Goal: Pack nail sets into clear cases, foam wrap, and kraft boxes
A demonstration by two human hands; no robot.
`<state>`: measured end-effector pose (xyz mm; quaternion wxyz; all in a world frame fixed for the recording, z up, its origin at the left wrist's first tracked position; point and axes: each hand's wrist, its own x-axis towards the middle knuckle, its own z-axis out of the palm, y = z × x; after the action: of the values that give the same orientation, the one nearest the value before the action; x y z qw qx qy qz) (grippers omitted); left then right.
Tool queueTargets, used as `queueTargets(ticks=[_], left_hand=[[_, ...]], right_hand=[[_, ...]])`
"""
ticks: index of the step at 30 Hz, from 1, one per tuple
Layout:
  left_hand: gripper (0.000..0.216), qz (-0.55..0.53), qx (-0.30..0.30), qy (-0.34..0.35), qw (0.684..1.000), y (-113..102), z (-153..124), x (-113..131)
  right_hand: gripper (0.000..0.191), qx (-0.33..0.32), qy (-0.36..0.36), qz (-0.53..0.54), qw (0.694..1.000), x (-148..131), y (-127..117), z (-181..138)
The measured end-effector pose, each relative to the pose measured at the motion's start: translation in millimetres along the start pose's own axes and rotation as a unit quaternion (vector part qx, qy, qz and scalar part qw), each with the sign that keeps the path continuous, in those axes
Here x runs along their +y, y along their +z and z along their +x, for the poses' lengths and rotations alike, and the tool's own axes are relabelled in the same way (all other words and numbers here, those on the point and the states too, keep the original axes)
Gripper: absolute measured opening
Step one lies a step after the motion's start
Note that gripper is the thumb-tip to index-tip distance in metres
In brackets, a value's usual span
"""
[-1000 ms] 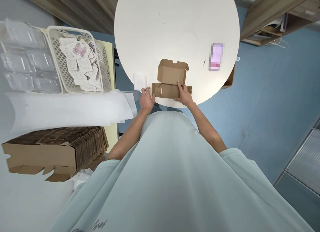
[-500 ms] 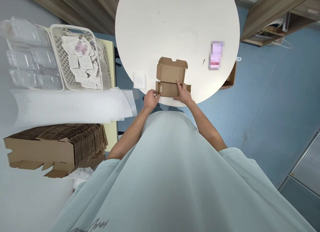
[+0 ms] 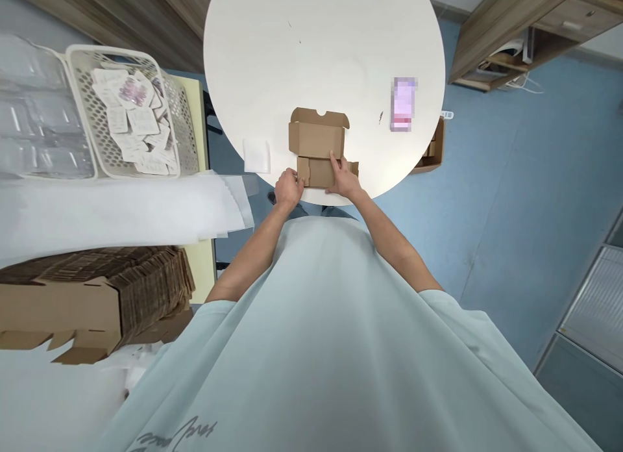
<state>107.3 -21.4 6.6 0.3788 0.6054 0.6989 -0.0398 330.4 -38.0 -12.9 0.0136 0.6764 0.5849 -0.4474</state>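
Observation:
A brown cardboard box (image 3: 318,140), partly folded, lies near the front edge of the round white table (image 3: 311,62). Its lid stands open on the far side, with small tabs raised along the edges. At the left end, my left hand (image 3: 289,187) has its fingers closed on the side flap, which is folded inward. My right hand (image 3: 344,179) spans the right part of the box, thumb at the front wall and a finger reaching to the lid's crease. The right end flap sticks outward beyond it. Left of the box is a small white square packet (image 3: 256,156).
A blurred pink-purple item (image 3: 403,104) lies at the table's right. On a side table at left are a white basket (image 3: 73,108) of small packets, clear plastic containers (image 3: 43,121), white sheets (image 3: 117,208) and stacked flat cardboard boxes (image 3: 58,309). An open carton (image 3: 438,147) sits below the table's right edge.
The left end flap of the box has been turned inward by my left hand, covering the slot seen before. My right hand keeps its place on the box. The whole view has shifted slightly.

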Motion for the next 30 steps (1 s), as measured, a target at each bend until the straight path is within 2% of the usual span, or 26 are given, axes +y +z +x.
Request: queueTargets(ticks=[7,13,20,23,26,30], left_hand=[[0.028,0.120,-0.034,-0.042,0.991,-11.3,-0.1,9.6],[0.035,0.175,-0.042,-0.033,0.983,-13.9,-2.5,21.5],[0.038,0.183,-0.059,-0.052,0.980,-19.9,-1.5,32.4],[0.037,0.182,-0.058,-0.049,0.980,-22.6,-1.7,31.6],[0.038,0.180,-0.057,-0.045,0.981,-22.4,-2.1,30.6],[0.037,0.178,-0.049,-0.048,0.982,-19.0,-0.9,29.3]], right_hand=[[0.173,-0.008,0.007,-0.025,1.000,-10.4,-6.2,-7.1],[0.161,-0.011,0.010,-0.033,0.999,-9.4,-6.5,-13.3],[0.143,-0.008,0.005,-0.037,0.999,-6.8,-7.3,-12.2],[0.128,0.007,-0.008,-0.026,1.000,-1.1,-10.7,-19.2],[0.099,0.078,-0.027,-0.001,0.997,13.8,-17.9,-37.1],[0.063,0.176,0.032,0.033,0.983,42.4,-24.3,-60.0]])
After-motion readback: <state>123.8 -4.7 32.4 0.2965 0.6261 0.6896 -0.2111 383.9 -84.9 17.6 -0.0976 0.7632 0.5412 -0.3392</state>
